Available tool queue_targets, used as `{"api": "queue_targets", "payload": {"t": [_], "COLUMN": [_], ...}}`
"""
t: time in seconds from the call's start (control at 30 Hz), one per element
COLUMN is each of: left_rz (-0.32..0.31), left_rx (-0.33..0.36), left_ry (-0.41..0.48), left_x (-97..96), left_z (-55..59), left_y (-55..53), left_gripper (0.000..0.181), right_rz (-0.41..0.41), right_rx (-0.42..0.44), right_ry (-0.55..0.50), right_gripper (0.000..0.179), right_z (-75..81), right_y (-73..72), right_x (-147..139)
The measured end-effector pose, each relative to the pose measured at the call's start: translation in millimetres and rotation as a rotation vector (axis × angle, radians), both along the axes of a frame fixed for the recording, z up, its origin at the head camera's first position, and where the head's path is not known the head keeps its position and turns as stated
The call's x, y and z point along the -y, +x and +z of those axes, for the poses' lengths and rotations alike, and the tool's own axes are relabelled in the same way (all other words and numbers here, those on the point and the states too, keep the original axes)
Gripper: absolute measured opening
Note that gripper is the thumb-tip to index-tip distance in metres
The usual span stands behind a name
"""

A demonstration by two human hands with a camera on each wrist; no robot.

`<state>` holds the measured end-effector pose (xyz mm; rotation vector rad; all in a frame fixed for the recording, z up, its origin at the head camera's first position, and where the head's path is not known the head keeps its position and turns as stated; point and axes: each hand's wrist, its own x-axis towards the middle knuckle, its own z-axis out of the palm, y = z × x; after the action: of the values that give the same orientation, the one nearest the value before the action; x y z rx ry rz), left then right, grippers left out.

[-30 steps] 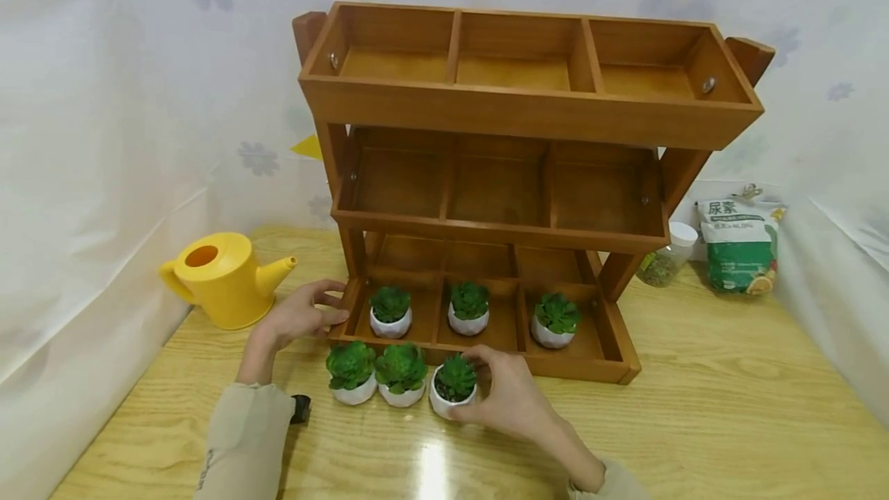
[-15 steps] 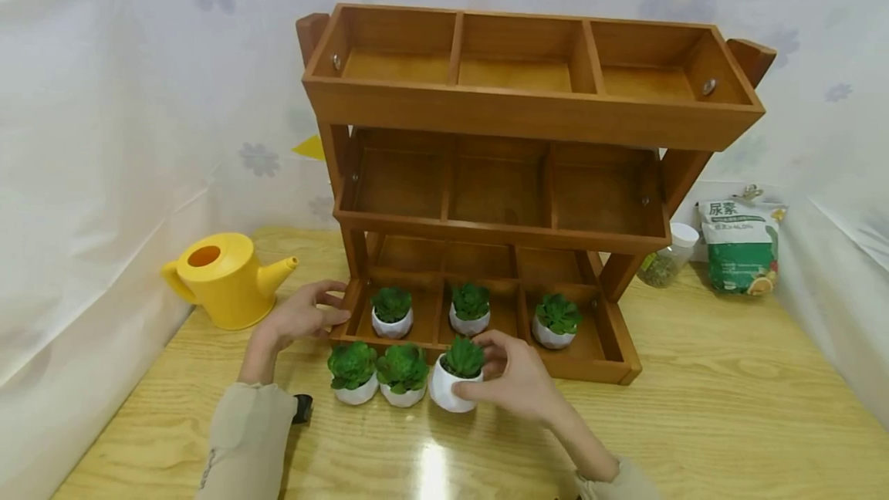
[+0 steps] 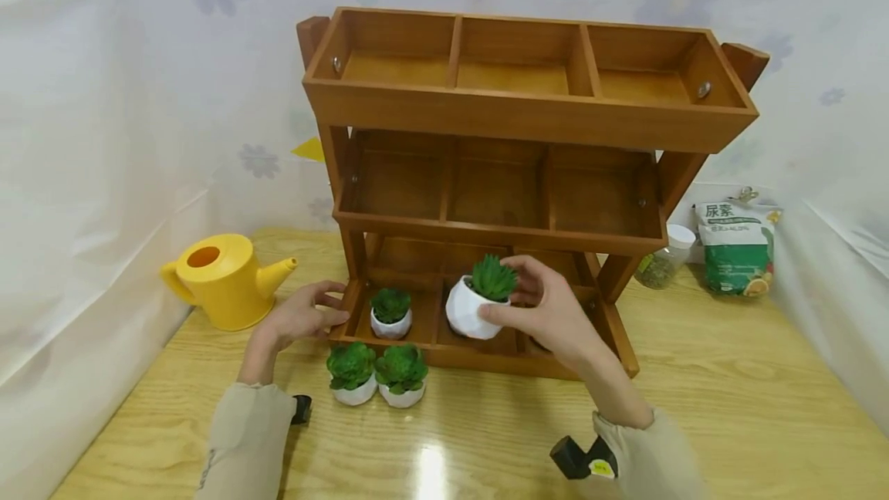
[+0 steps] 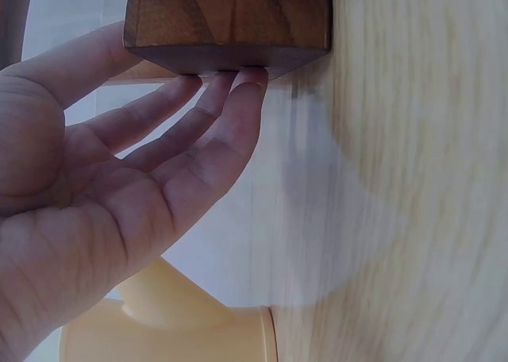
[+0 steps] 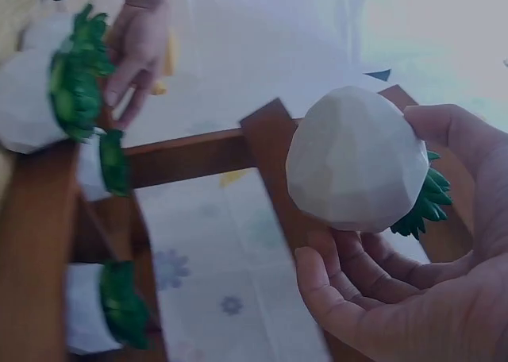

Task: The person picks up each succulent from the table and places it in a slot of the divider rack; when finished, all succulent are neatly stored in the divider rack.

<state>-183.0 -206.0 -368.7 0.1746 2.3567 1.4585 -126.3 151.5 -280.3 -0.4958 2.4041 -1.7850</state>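
White and faceted, the potted succulent (image 3: 472,307) is up in the right hand (image 3: 559,319), beside the lowest tier (image 3: 479,359) of the wooden shelf (image 3: 535,118), gripped between thumb and fingers. It is probably light and rigid, perhaps slippery; hold the pot, not the leaves. The left hand (image 3: 302,316), fingers relaxed, touches the tier's end. The bag (image 3: 738,249) reads "尿素"; smaller print is illegible.

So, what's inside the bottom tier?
Left compartment: a succulent. Middle compartment: another succulent, visible in the right wrist view. Right compartment: mostly covered by the right hand; contents unclear.
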Motion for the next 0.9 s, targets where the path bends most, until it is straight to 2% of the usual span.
{"api": "queue_targets", "payload": {"t": [0.17,0.3,0.57,0.8,0.9], "left_rz": [0.002,0.009,-0.001,-0.013,-0.019], "left_rx": [-0.009,-0.003,-0.003,-0.007,-0.008], "left_ry": [0.000,-0.004,0.009,0.014,0.017], "left_x": [1.1,2.4,0.9,0.6,-1.2], "left_z": [-1.3,-2.2,-1.0,3.4,1.6], "left_y": [1.0,4.3,5.9,3.3,1.8], "left_gripper": [0.055,0.055,0.056,0.055,0.055], "right_rz": [-0.003,-0.001,-0.037,-0.146,-0.190], "right_rx": [-0.051,-0.074,-0.139,-0.216,-0.219], "right_ry": [0.002,-0.012,0.028,0.193,0.235], "right_gripper": [0.050,0.049,0.049,0.047,0.044], "right_z": [33.1,50.9,69.2,81.9,82.6], "right_y": [-12.2,-22.2,-35.5,-47.2,-51.4], "right_x": [-6.9,-11.8,-22.8,-46.3,-58.5]}}
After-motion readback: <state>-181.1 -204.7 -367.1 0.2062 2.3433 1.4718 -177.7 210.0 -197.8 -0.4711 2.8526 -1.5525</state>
